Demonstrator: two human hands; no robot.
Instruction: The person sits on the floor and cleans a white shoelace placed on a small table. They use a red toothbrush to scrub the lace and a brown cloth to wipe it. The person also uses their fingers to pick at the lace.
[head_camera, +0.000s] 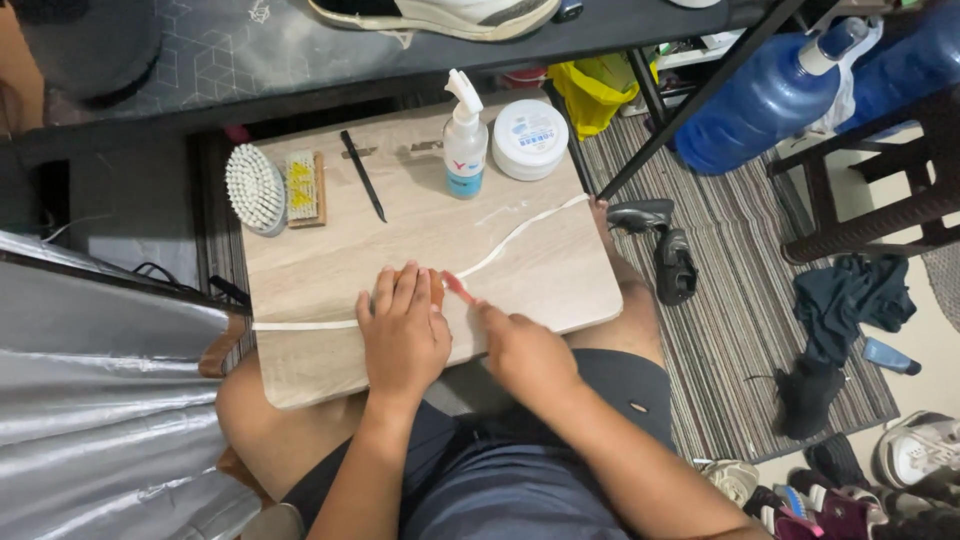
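Resting across the seated person's bare knees, the light wood-grain board (520, 270) serves as my worktop, with a striped rug and scattered shoes on the floor to the right. I read the left hand (402, 335) as lying flat, fingers (398, 292) together and extended, pressing a long white flat shoelace (300, 325) against the board; a small brown object shows under the fingertips, too hidden to identify. The right hand (520, 345) is curled shut on a small pink-red brush (458, 285), whose head touches the lace just beside the left fingertips.

Hazards as I judge them:
- The board is unsecured; a hard stroke could tilt it and topple the white pump bottle with the blue label (465, 140) or the round white lidded tub (529, 138).
- The lace's free end (540, 218) trails to the right edge; pulling could drag it off.
- The bristles work close to the left fingers; a slip would scrub skin.
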